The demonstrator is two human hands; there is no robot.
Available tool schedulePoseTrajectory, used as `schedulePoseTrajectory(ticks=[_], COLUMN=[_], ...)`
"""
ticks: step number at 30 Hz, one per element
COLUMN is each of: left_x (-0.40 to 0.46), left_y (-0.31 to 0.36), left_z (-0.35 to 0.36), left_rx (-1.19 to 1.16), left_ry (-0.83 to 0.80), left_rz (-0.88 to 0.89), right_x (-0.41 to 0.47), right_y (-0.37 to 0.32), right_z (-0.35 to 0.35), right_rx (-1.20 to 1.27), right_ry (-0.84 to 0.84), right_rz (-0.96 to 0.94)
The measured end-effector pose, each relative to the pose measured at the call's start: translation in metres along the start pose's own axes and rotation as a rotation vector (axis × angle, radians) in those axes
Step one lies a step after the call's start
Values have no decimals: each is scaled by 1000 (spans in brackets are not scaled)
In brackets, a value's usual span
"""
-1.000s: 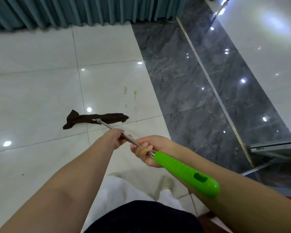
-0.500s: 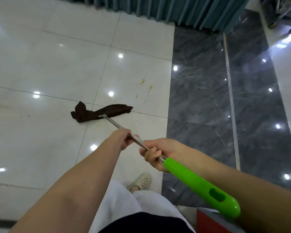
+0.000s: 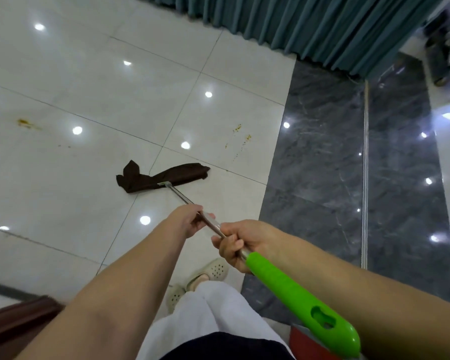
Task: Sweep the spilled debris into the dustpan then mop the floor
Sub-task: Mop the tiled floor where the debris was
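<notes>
Over the last second the view has been swung leftward, so that a second yellowish smear (image 3: 26, 123) is brought in at the left edge, besides the speckled orange spots (image 3: 240, 137) right of centre. The dark brown mop cloth (image 3: 161, 176) lies at centre, short of both; mopping is judged unfinished. The steel mop pole with green plastic grip (image 3: 291, 289) is clasped by the left hand (image 3: 190, 220) and right hand (image 3: 240, 242). No dustpan is seen; a red object at the bottom edge is cut off.

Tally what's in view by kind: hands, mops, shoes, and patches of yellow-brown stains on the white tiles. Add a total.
Hands: 2, left and right, both gripping the mop
Mops: 1
Shoes: 2
Stain patches: 2
Total: 7
</notes>
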State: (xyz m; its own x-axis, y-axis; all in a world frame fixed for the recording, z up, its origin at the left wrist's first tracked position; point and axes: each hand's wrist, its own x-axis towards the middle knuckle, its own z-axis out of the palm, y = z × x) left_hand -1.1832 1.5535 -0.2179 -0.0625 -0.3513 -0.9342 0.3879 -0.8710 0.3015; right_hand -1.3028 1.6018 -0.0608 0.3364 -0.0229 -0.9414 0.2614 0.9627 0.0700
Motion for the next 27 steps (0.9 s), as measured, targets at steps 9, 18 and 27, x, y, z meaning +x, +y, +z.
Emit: schedulePoseTrajectory(ticks=[9,18,27], left_x=[-19,-1,58], left_y=[-30,19,69], left_z=[-5,26,73], left_rx=[-94,-398,-578], left_ry=[-25,-29,70], left_rz=[-77,51,132], right_x=[-13,29,80], right_y=[22,-61,-174], right_z=[-14,-3,-19], right_rx=[-82,-247,-375], right_ry=[88,45,-62], right_rz=[-19,-119,-102])
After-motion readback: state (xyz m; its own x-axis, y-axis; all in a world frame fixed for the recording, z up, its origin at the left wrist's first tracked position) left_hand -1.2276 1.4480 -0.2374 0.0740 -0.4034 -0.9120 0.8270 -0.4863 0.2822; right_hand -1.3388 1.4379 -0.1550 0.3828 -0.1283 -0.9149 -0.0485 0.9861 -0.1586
